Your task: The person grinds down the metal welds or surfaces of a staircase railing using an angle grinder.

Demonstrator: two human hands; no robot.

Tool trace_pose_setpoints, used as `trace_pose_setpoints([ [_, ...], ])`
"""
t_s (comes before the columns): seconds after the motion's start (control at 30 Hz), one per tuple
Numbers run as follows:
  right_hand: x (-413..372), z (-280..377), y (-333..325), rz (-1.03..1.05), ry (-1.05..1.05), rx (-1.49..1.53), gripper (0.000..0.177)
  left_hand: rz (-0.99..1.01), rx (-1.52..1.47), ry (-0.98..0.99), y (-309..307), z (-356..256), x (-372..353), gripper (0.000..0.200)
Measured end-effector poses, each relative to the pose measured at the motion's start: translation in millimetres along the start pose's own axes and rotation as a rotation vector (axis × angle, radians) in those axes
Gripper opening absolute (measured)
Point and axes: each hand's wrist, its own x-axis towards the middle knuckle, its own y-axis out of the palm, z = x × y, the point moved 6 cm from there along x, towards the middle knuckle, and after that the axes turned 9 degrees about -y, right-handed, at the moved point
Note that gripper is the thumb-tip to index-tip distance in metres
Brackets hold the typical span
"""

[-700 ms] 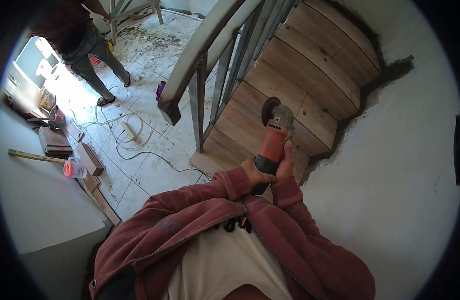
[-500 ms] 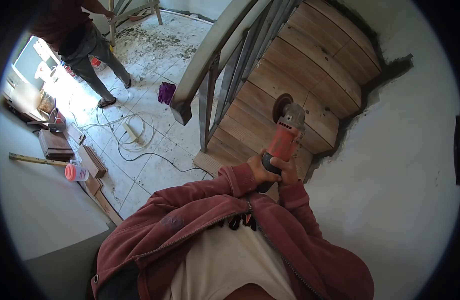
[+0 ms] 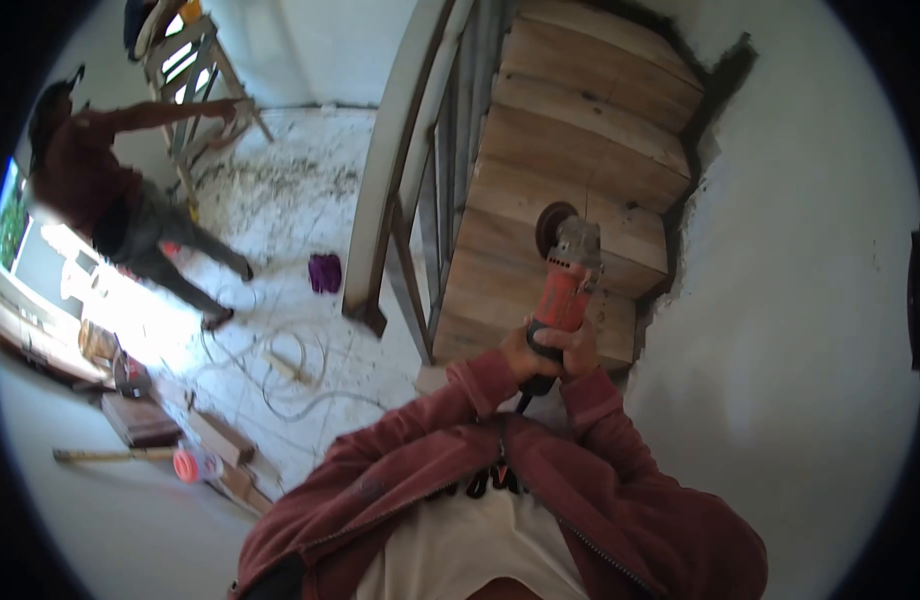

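A red and black angle grinder is held up in front of my chest, its brown disc at the upper left end. My left hand is wrapped round the black rear of the body. On the right side, my right hand grips the same tool, its fingers closed beside my left hand. Behind the disc rise wooden stair treads; whether the disc touches them cannot be told. A dark cord hangs from the grinder's rear end.
A metal railing flanks the stairs on the left, a white wall on the right. Another person stands by a wooden trestle. Cables, a purple cloth, boards and a pink-lidded jug lie at left.
The view has turned, shifting the room downward and the stairs left. The other person's arm is now stretched toward the trestle. Both my hands still hold the grinder.
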Motion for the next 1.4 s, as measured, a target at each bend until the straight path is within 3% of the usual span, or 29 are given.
trace_pose_setpoints([
  [0.07, 8, -2, -6, -0.03, 0.043, -0.026, 0.048, -0.054, -0.056, 0.158, -6, 2, 18, 0.052],
  [0.13, 29, -8, -4, -0.04, 0.034, 0.005, 0.051, -0.038, 0.088, 0.096, -21, -13, 23, 0.053],
  [0.23, 69, -7, -11, -0.046, 0.0, -0.071, 0.055, -0.121, 0.06, 0.042, -38, -21, 53, 0.052],
  [0.3, 100, -9, -14, 0.004, -0.044, -0.059, 0.057, -0.179, -0.086, 0.015, -55, -22, 78, 0.065],
  [0.4, 148, -19, -22, 0.031, -0.067, -0.021, 0.061, -0.212, -0.094, 0.028, -72, -35, 113, 0.067],
  [0.53, 198, 10, -34, 0.16, 0.001, 0.047, 0.063, -0.401, 0.042, 0.02, -60, -101, 137, 0.069],
  [0.6, 221, 39, -31, 0.212, -0.028, 0.133, 0.062, -0.568, 0.101, 0.368, -55, -146, 140, 0.071],
  [0.63, 231, 51, -32, 0.203, 0.016, 0.088, 0.058, -0.524, 0.05, 0.171, -57, -145, 148, 0.075],
  [0.8, 271, 111, -11, 0.203, 0.077, 0.018, 0.051, -0.597, -0.129, 0.176, -56, -209, 150, 0.071],
  [0.93, 314, 159, 30, 0.284, 0.055, 0.084, 0.049, -0.612, -0.106, 0.155, -84, -258, 147, 0.066],
  [1.07, 358, 170, 67, 0.281, 0.015, 0.124, 0.048, -0.634, -0.153, 0.164, -114, -315, 140, 0.06],
  [1.2, 363, 172, 89, 0.268, -0.007, 0.095, 0.04, -0.616, -0.167, 0.166, -131, -319, 134, 0.057],
  [1.4, 377, 158, 107, 0.256, 0.006, 0.194, 0.049, -0.664, -0.122, 0.219, -157, -316, 130, 0.057],
])
